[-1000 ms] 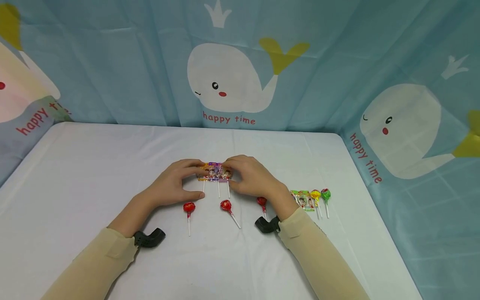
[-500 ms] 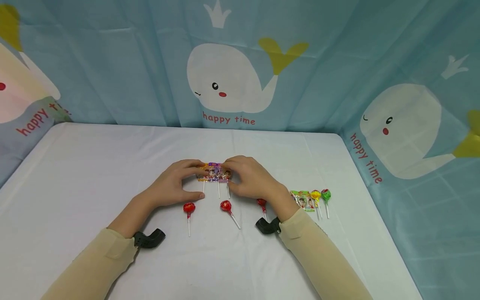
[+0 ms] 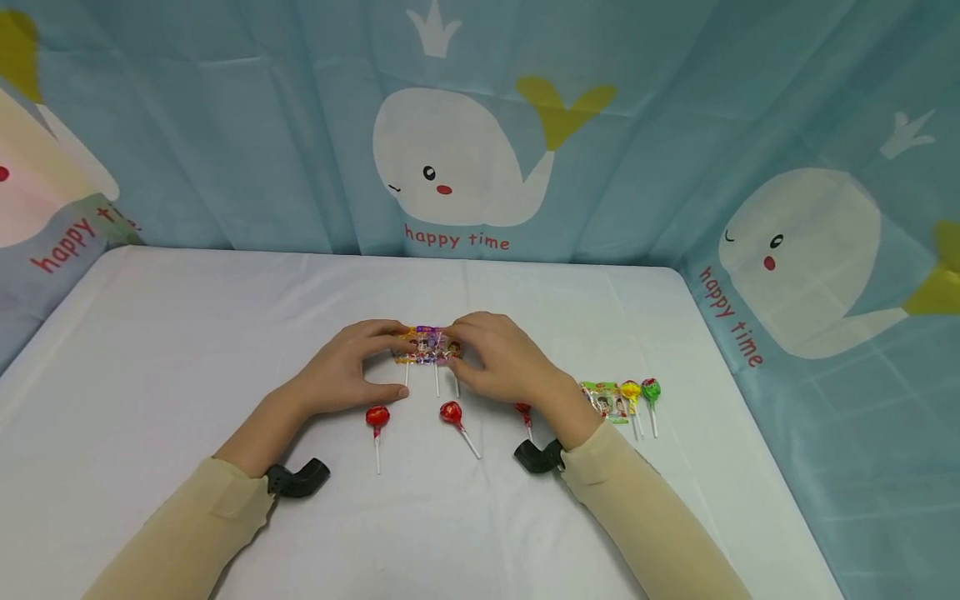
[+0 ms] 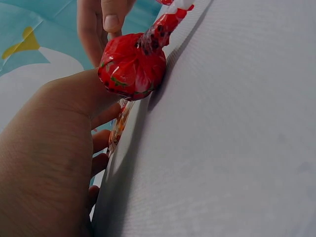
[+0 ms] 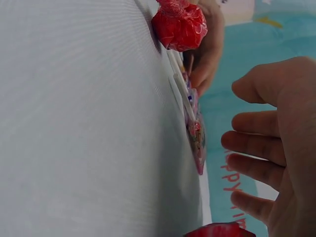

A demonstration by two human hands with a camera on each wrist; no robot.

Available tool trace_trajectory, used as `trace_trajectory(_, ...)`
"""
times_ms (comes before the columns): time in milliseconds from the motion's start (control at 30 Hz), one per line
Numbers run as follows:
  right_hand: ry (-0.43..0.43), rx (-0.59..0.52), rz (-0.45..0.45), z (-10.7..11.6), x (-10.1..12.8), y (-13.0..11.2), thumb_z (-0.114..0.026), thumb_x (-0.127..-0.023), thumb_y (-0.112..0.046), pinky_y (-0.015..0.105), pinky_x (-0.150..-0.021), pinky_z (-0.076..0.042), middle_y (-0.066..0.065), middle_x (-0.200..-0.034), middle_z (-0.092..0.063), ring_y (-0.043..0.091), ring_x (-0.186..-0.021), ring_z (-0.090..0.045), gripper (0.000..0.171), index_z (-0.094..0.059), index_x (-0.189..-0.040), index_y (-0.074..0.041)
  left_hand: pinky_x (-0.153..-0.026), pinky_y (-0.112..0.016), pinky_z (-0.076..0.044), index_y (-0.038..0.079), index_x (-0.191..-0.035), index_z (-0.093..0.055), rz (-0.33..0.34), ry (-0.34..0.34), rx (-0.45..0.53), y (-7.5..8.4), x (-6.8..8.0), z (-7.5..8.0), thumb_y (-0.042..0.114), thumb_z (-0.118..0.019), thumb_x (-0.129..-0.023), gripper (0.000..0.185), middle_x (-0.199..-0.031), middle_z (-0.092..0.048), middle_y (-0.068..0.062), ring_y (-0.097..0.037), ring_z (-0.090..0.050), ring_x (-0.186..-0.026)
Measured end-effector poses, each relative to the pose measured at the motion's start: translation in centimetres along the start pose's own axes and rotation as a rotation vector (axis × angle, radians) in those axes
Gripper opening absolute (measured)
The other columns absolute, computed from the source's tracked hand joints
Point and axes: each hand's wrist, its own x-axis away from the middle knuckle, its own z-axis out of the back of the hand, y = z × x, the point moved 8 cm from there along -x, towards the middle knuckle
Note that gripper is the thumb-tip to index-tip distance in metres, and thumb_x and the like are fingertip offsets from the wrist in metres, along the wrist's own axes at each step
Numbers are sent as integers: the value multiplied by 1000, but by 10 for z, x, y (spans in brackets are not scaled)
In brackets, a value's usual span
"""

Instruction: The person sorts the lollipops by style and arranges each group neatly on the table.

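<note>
Flat, white-stick lollipops in clear purple-and-orange printed wrappers (image 3: pixel 429 345) lie side by side on white cloth-covered surface (image 3: pixel 225 333), between both hands. Left hand (image 3: pixel 339 367) loosely open at left end; right hand (image 3: pixel 501 358) loosely open at right end, contact unclear. Risks: uneven push could skew the row; low right wrist could knock the nearby red, round, wrapped lollipop (image 3: pixel 524 413).

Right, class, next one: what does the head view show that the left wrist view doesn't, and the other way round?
Only head: the yellow lollipop, green lollipop and green-wrapped candy at the right.
Only left wrist: the dark specks and green marks on a red lollipop, too small to make out from the head.
Both: the left hand, right hand, part of the colourful candies, white table and blue curtain.
</note>
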Motion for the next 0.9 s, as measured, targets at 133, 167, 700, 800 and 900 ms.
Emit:
trace_trajectory(133,9,1,4,4,2,-4,-69,-103,-32,47,-117,-46,2,-134,-72,21,-132,-62,41,-73,-137,-9,-123,-66,-35,27,-140,-76,0,-2,2,1,0,1,45,-94,-83,62,-159,-56,-2,-33,-45,-151)
trace_trajectory(167,11,2,7,4,2,-4,-70,-103,-33,47,-116,-47,2,-134,-72,21,-132,-62,42,-73,-137,-9,-123,-66,-35,27,-140,-75,2,-2,3,1,0,1,45,-94,-83,62,-159,-56,-2,-33,-45,-151)
trace_trajectory(700,-1,37,4,9,14,-6,-70,-102,-33,48,-119,-45,3,-138,-71,23,-135,-61,46,-71,-142,-8,-121,-67,-36,27,-139,-76,5,-4,-3,1,0,-1,45,-93,-83,62,-159,-56,-2,-33,-45,-150)
trace_trajectory(800,2,38,11,11,15,-7,-69,-103,-33,48,-119,-45,3,-139,-70,23,-136,-61,46,-71,-142,-8,-122,-68,-36,27,-140,-75,9,-6,-6,1,0,-1,45,-93,-83,62,-159,-56,-3,-34,-45,-151)
trace_trajectory(900,3,43,21,12,16,-7,-69,-103,-33,48,-120,-44,3,-138,-70,23,-135,-61,46,-71,-142,-8,-122,-68,-35,28,-140,-75,19,-6,-7,0,1,-1,46,-93,-83,62,-159,-55,-3,-34,-44,-151)
